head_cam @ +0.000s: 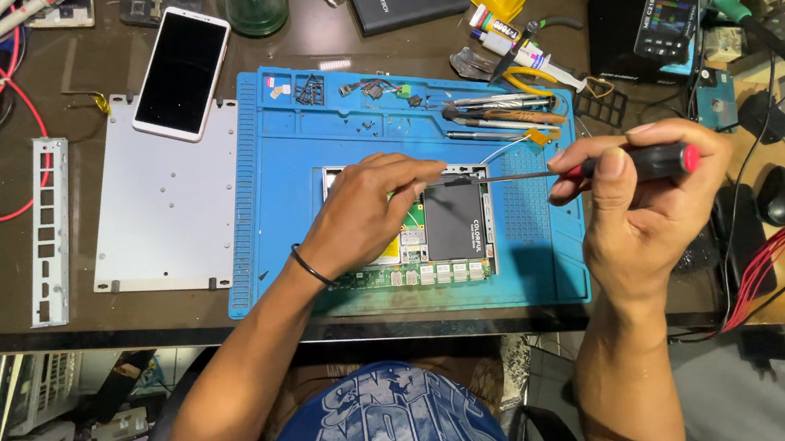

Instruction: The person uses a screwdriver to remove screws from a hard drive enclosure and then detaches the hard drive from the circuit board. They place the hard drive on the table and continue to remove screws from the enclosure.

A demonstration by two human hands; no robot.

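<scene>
My right hand (pixel 648 203) grips a screwdriver (pixel 634 164) with a black and red handle, held level, its thin shaft pointing left. My left hand (pixel 367 209) rests on a green circuit board (pixel 417 271) that lies on a blue work mat (pixel 286 222); its fingertips pinch the screwdriver tip near the board's top edge. A dark rectangular drive (pixel 454 219) sits on the board just right of my left hand. A black band circles my left wrist.
A bare metal plate (pixel 163 211) lies left of the mat with a white phone (pixel 181 73) on its top. A slotted metal bracket (pixel 48 227) lies further left. Tweezers, tools and small screws fill the mat's top. Red wires run at both table edges.
</scene>
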